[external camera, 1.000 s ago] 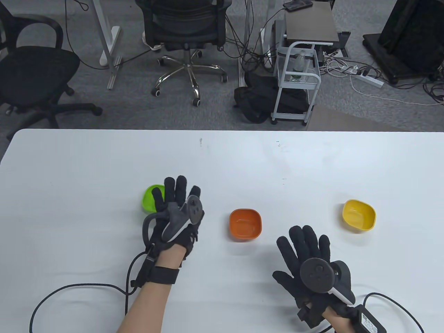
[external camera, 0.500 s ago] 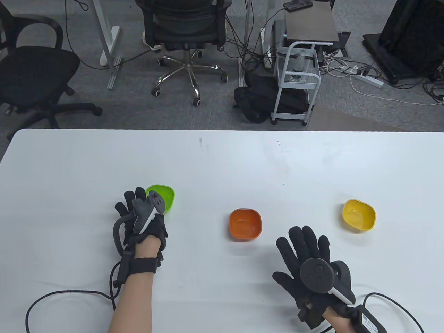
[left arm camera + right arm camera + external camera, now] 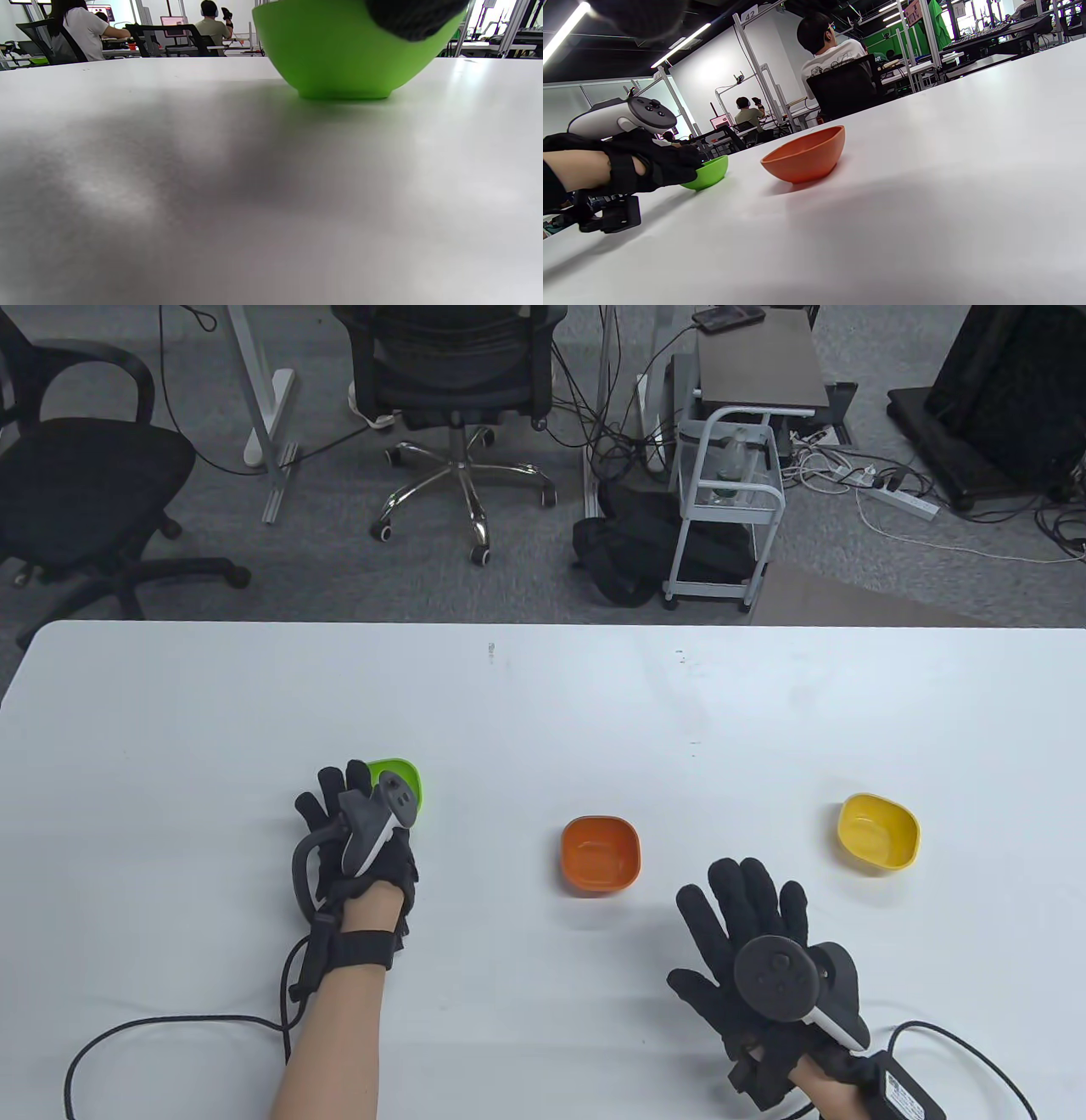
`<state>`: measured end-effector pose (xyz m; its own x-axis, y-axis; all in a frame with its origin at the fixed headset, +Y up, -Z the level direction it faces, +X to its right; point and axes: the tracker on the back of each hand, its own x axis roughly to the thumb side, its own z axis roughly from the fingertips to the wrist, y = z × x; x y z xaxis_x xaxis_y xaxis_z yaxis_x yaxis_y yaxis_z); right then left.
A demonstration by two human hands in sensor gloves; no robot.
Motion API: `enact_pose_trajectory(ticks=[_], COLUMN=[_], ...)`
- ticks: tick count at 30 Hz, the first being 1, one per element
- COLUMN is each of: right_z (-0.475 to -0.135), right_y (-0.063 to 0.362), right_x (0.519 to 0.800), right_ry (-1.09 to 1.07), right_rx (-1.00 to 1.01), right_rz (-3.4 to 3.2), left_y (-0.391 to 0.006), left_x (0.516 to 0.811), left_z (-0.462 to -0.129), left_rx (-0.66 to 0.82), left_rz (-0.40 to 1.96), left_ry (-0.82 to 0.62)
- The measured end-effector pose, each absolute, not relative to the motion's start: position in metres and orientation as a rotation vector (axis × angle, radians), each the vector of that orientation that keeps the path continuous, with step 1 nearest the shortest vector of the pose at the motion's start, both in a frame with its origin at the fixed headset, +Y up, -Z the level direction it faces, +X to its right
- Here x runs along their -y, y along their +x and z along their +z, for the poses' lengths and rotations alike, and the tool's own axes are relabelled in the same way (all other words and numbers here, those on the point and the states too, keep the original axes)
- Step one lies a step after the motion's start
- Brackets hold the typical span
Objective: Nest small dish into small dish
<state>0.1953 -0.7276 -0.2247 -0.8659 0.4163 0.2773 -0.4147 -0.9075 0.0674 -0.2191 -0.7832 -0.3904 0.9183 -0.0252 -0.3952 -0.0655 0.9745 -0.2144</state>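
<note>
Green dish [image 3: 405,782], no legible label

Lab workspace, white table [image 3: 543,687], office chairs [image 3: 458,381], floor cables [image 3: 882,487], numbered aluminium rigs [image 3: 755,63]

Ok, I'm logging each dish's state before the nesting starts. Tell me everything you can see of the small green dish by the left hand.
The small green plastic-looking dish is a glossy, lime-coloured bowl with rounded walls narrowing to a flat foot. In the left wrist view it sits upright with its base on the white table, not lifted. The gloved left hand covers its near-left side, a fingertip over its rim. It stands left of the orange dish, apart from it.
</note>
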Motion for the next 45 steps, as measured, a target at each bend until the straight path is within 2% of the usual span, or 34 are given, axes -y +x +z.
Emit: enact_pose_trajectory(ticks=[11,19,35,45], right_z=[-0.224,-0.224,-0.223,-0.223], right_y=[0.196,0.195,0.195,0.195], right_x=[0.726,0.726,0.725,0.725], right_ry=[0.406,0.407,0.413,0.419], right_rx=[0.011,0.013,0.012,0.011], right_rz=[2.673,2.674,2.669,2.668], left_y=[-0.229,-0.215,-0.144,-0.078], left_x=[0.757,0.743,0.709,0.699], left_z=[-0.385,-0.379,-0.359,-0.33], left_rx=[-0.423,-0.373,-0.178,0.041], left_rz=[0.102,0.132,-0.038,-0.07], left_ry=[-0.125,-0.073,0.09,0.193])
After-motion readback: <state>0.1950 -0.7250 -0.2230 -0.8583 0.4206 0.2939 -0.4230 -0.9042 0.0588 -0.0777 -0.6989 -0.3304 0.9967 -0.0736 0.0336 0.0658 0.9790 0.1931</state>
